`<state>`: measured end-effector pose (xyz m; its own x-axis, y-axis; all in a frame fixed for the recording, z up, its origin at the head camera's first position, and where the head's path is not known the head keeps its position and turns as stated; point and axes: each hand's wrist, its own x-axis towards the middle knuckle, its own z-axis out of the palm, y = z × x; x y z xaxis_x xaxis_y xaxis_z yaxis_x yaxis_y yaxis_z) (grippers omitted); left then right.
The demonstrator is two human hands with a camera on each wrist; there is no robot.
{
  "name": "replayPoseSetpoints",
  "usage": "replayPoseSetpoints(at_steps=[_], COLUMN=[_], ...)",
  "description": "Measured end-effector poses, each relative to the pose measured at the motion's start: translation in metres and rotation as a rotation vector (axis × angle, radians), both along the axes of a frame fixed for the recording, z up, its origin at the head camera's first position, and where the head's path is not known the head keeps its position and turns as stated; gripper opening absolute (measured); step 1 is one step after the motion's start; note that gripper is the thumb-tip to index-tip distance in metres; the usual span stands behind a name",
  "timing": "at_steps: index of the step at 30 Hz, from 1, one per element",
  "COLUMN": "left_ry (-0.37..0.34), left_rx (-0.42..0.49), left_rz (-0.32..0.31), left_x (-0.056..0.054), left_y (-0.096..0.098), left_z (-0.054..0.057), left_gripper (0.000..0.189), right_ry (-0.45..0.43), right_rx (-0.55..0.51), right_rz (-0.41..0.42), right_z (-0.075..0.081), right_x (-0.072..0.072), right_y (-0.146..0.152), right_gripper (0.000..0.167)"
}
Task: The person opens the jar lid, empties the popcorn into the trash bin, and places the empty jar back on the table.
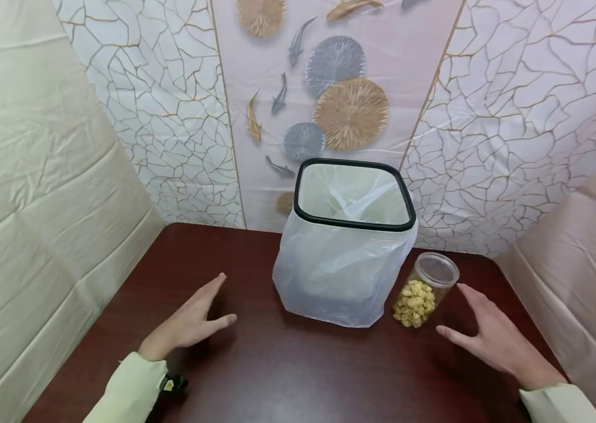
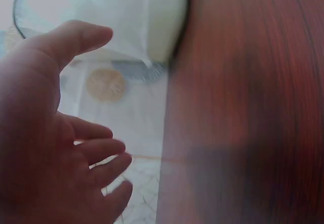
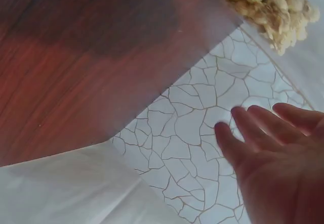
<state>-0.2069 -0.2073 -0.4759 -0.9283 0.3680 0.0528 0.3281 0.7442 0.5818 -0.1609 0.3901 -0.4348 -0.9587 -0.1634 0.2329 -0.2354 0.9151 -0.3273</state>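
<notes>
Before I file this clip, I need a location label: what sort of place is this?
Probably a small screened-off table space, perhaps set up for filming, though I can't be sure. A dark table has patterned cloth hanging behind it and plain cloth along both sides.

place: booth-like, cloth-screened, room type unclear; wood-grain table (image 1: pixel 298 370) beneath left hand (image 1: pixel 190 320) and right hand (image 1: pixel 495 332), patterned cloth (image 1: pixel 171 117) beyond, plain cloth (image 1: pixel 23 176) outside each.

Both hands (image 1: pixel 188 320) (image 1: pixel 493 332) flank a bag-lined bin (image 1: pixel 337 264) and popcorn jar (image 1: pixel 439 291).
</notes>
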Motion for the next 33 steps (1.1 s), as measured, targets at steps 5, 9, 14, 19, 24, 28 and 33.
replayPoseSetpoints(at_steps=[5,9,14,19,24,28,33], left_ry=[0.016,0.03,0.022,-0.086,-0.13,-0.136,-0.134], left_rx=[0.119,0.215,0.316,0.366,0.38,0.376,0.349], left_rz=[-0.087,-0.155,-0.307,-0.438,-0.519,-0.535,-0.531], left_x=[0.011,0.024,0.036,0.039,0.032,0.025,0.02], left_y=[0.014,0.035,0.069,0.111,0.16,0.196,0.236], left_z=[0.011,0.02,0.028,0.036,0.035,0.032,0.032], left_gripper=[0.086,0.074,0.075,0.078,0.079,0.081,0.084], right_ry=[0.049,0.088,0.128,0.154,0.149,0.149,0.177], right_rx=[-0.034,-0.073,-0.117,-0.127,-0.123,-0.107,-0.082], right_rz=[-0.043,-0.062,-0.043,-0.017,-0.001,0.009,0.029], right_z=[0.01,0.02,0.035,0.049,0.06,0.064,0.067], right_x=[0.0,0.001,-0.001,-0.007,-0.012,-0.017,-0.022], right_y=[0.0,0.0,-0.003,-0.009,-0.014,-0.018,-0.023], right_gripper=[0.104,0.097,0.09,0.09,0.091,0.092,0.091])
